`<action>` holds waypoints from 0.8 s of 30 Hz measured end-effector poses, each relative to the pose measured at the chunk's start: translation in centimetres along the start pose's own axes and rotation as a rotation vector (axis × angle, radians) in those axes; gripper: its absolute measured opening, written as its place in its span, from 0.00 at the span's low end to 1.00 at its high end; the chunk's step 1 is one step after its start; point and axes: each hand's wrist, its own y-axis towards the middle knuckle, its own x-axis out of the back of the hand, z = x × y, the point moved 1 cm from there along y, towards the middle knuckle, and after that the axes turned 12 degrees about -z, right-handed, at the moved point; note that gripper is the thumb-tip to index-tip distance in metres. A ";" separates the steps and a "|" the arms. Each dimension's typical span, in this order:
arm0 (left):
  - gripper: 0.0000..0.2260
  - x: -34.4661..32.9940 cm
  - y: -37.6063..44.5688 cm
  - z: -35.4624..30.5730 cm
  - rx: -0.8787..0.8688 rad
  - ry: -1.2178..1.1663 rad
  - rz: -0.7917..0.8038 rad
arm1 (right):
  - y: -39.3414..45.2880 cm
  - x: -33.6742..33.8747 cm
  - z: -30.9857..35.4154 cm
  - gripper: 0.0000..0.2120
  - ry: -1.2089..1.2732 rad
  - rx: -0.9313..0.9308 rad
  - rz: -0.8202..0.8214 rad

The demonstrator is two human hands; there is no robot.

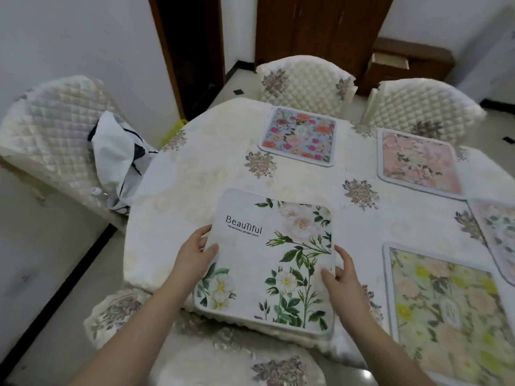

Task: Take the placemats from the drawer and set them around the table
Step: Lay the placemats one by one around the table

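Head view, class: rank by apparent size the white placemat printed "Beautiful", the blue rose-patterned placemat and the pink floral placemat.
1. White placemat printed "Beautiful", held by the left hand and right hand.
2. Pink floral placemat.
3. Blue rose-patterned placemat.

Nearness to the camera inflates the white one, so true sizes may match.

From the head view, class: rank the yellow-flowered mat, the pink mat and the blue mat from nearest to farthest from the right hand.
1. Yellow-flowered mat, just right of the right hand.
2. Pink mat, farther back on the right.
3. Blue mat, at the far edge.
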 end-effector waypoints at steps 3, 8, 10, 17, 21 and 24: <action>0.16 0.8 0.9 -0.1 -0.006 0.007 0.060 | -1.5 -0.3 0.8 0.22 0.067 -0.101 -0.064; 0.14 0.7 2.2 0.1 0.059 -0.037 0.141 | -1.5 -2.0 -1.8 0.17 0.179 -0.253 -0.078; 0.13 -0.1 2.9 0.8 0.090 -0.020 0.156 | -0.9 -2.3 -2.7 0.16 0.190 -0.283 -0.098; 0.12 -3.0 3.9 2.8 0.098 0.083 0.189 | 0.7 -2.1 -5.0 0.12 0.084 -0.282 -0.133; 0.11 -3.8 4.3 3.6 0.044 0.187 0.127 | 1.0 -2.0 -5.8 0.12 0.011 -0.231 -0.159; 0.12 -3.7 4.1 3.5 0.010 0.250 0.072 | 1.3 -1.9 -6.2 0.13 -0.070 -0.185 -0.166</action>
